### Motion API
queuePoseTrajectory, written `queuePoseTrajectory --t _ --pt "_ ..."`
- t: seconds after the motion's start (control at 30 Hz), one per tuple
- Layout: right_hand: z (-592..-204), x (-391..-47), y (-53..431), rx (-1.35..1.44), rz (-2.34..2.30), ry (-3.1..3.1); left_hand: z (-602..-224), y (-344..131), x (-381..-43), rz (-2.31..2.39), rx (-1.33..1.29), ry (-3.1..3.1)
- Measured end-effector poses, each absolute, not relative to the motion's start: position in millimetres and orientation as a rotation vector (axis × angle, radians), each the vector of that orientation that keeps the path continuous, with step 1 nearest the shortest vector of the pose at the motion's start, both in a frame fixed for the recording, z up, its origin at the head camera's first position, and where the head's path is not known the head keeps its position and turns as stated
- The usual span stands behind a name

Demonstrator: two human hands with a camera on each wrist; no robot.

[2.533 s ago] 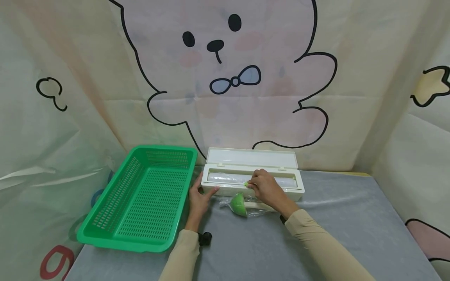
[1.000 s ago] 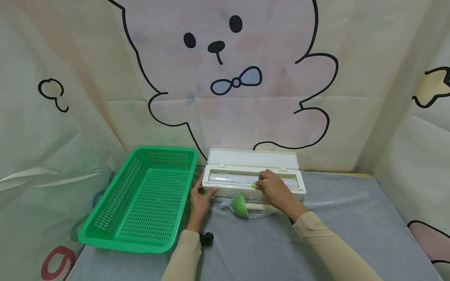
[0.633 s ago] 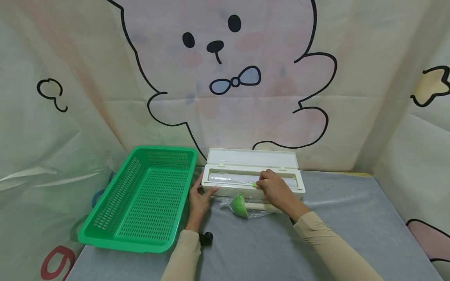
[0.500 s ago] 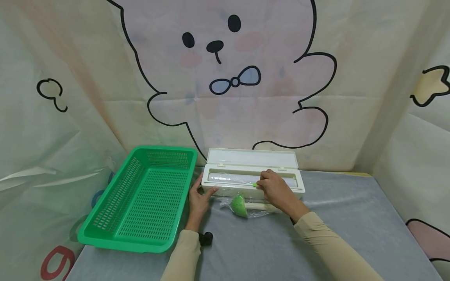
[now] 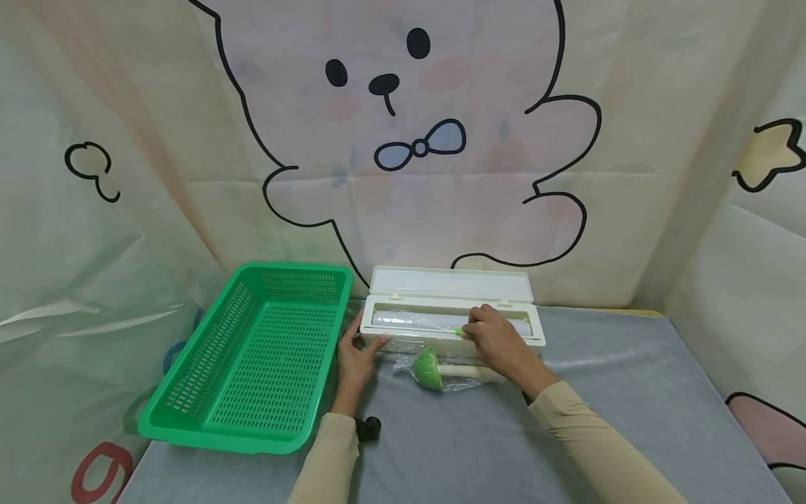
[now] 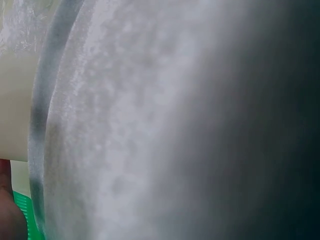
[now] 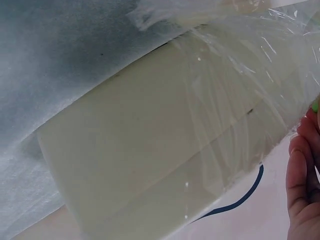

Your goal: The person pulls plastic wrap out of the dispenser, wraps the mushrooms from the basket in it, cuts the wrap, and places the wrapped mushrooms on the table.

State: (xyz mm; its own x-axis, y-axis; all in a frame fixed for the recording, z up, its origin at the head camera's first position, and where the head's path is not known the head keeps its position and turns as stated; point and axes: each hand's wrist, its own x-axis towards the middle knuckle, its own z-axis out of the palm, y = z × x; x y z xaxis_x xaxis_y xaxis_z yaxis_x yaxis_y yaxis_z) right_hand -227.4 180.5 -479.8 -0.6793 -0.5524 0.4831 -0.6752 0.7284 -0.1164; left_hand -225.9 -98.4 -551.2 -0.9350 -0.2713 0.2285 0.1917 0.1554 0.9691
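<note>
Both your hands grip: left hand [image 5: 355, 360] the long white plastic box [image 5: 450, 303] on the grey tabletop [image 5: 447, 448], right hand [image 5: 497, 344] its small green slider [image 5: 459, 331]; a slack left hold could let the box skid.

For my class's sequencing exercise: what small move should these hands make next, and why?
Probably slide the green tab rightward along the front edge of the white box: the right hand pinches it midway, clear film drapes over the box's front, and the left hand grips the left end.
</note>
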Motion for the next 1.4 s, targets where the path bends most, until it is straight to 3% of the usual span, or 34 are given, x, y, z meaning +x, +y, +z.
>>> queuePoseTrajectory --t 0.3,0.7,1.2,1.4 --pt "-482 -227 188 0.929 0.432 -2.501 -551 -96 -226 -1.823 0.089 -2.082" --pt "-483 -227 194 0.924 0.453 -2.516 -512 -90 -207 -1.84 0.099 -2.095" --pt "-482 -225 203 0.928 0.412 -2.54 -514 -90 -208 -1.838 0.09 -2.093" --pt "-483 -225 207 0.93 0.391 -2.526 -546 -94 -224 -1.857 0.121 -2.076"
